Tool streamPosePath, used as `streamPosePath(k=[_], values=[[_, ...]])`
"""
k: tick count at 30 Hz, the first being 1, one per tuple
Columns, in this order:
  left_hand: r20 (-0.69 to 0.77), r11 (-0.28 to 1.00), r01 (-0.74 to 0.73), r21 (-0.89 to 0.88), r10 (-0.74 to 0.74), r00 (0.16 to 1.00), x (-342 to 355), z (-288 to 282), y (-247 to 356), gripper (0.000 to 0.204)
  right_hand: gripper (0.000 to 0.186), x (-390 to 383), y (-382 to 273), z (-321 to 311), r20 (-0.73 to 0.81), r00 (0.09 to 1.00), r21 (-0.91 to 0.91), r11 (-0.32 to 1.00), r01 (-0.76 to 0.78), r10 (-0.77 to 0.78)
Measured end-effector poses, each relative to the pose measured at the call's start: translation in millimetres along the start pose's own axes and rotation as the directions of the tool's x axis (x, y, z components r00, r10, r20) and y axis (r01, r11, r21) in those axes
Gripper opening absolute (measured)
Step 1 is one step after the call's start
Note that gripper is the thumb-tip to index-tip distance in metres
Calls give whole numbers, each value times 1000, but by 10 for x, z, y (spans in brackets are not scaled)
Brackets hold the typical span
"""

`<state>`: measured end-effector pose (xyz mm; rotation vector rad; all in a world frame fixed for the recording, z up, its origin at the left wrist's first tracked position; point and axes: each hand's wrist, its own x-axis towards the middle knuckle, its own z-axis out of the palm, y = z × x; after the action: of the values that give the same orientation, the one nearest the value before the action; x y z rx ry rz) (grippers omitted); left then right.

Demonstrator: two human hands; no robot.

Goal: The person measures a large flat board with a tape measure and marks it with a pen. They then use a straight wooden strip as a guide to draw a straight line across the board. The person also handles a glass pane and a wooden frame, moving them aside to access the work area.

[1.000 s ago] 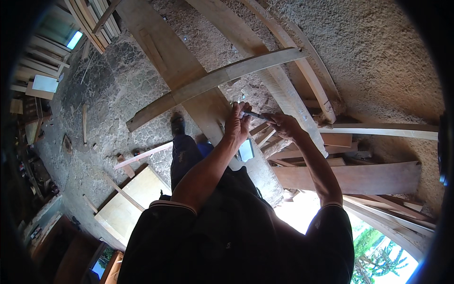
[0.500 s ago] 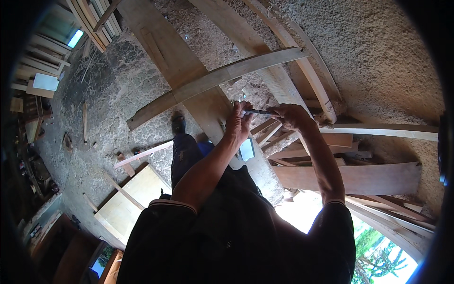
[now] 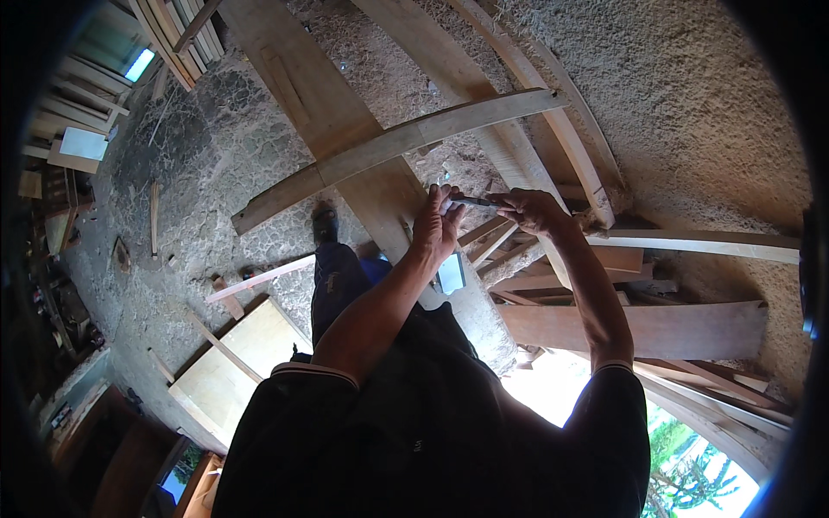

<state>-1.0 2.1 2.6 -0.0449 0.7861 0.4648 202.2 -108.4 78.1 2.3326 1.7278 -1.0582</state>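
Just beyond my waist, my left hand [image 3: 437,223] and my right hand [image 3: 534,212] are raised above the wooden planks. A slim, dark, pen-like stick [image 3: 476,202] spans the gap between them. The fingertips of my right hand are pinched around its right end. At its left end, my left fingers close on it next to a small whitish spot that is too small to name. Beyond the hands, a long wooden strip [image 3: 414,134] lies across a wide plank [image 3: 341,112].
A second plank [image 3: 466,82] runs alongside on the right, near a rough wall [image 3: 673,104]. Stacked boards [image 3: 639,328] lie low on the right. A light panel [image 3: 250,371] rests on the floor at left. A small pale rectangular object [image 3: 451,273] sits below my left wrist.
Both hands keep nearly the same place and grip. The dark stick between them has tilted very slightly; the camera view has shifted a little.
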Motion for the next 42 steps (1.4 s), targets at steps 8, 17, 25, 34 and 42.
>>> streamPosePath(k=[8,17,25,34,42], values=[[-11,1000,-10,15,10,1000,40,-63,-16,52,41,3,-122,-138,1,999,-113,993,39,-39],[25,927,244,284,-262,965,-262,29,-223,88,35,-632,-134,-33,-325,916,197,964,-178,236],[106,688,213,694,-390,915,-271,319,-339,94,20,-1577,-767,995,-164,507,982,186,6,846],[439,-636,-731,246,-600,669,-467,1596,-295,95,48,-2127,-1870,1720,-252,458,640,502,-582,852],[515,-652,-758,9,-647,562,-576,1556,189,77,64,-1968,-2061,2393,-448,516,410,680,-608,731]])
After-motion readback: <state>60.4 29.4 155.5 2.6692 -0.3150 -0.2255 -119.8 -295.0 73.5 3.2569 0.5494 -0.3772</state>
